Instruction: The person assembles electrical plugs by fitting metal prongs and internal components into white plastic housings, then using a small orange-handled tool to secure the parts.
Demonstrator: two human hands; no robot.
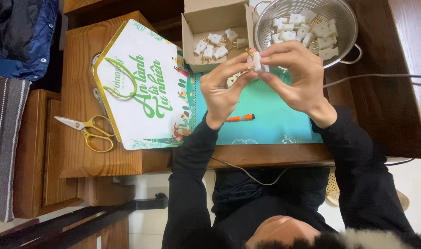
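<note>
both hands raised together at upper centre of the frame: left hand [222, 90] and right hand [296, 76] pinching one small white plug piece [257, 61] between the fingertips, with a brass prong showing at its top. held above the teal mat [266, 120], not resting on the table [386, 106]. seemingly mid-way through a batch, judging by the two stocks. in the metal colander [344, 27] at upper right, a heap of white plug pieces [307, 30]. in the open cardboard box [192, 41] just left of it, a thinner spread of white pieces with brass prongs [215, 46]. cannot tell which lot is finished. lying below the hands on the mat, an orange-capped pen [240, 118]. at left, gold-handled scissors [88, 131] beside a printed paper bag [136, 87].
</note>
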